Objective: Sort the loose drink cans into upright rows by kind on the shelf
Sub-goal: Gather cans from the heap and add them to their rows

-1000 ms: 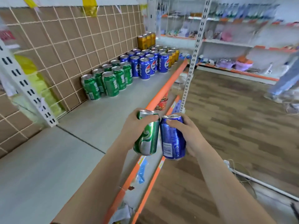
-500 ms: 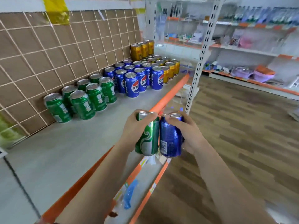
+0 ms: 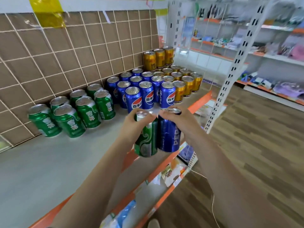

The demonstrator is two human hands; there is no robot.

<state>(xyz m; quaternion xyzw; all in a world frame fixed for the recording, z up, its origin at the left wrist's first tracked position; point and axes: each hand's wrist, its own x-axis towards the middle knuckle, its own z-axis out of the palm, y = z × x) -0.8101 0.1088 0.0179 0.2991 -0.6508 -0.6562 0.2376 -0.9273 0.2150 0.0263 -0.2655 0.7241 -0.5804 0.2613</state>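
I see the green can [image 3: 146,137] in the left hand [image 3: 131,127]. Its fingers [image 3: 144,116] are curled round the upper part of the can, near the rim, and the can is upright in the air above the orange front edge [image 3: 199,101] of the shelf [image 3: 49,162]. The blue can [image 3: 168,135] is in the right hand [image 3: 182,122], with the fingers [image 3: 166,114] clamped over its top rim in the same way. The two cans are side by side between the hands and seem to touch (the green one hangs a little lower).

Beyond the fingertips, further in on the grey shelf, stand the sorted cans. Directly ahead of the fingers are the blue cans [image 3: 144,92], in rows. To the left of the fingers are the green cans [image 3: 69,119], in two rows against the brown grid panel [image 3: 65,55]. Ahead and to the right are the gold cans [image 3: 181,89], with three more on top at the back.

To the right of the right hand rises a white slotted post [image 3: 230,71]. Below the hands is a lower shelf [image 3: 164,178] with packets that I cannot identify, and beside it the wooden floor [image 3: 255,145].
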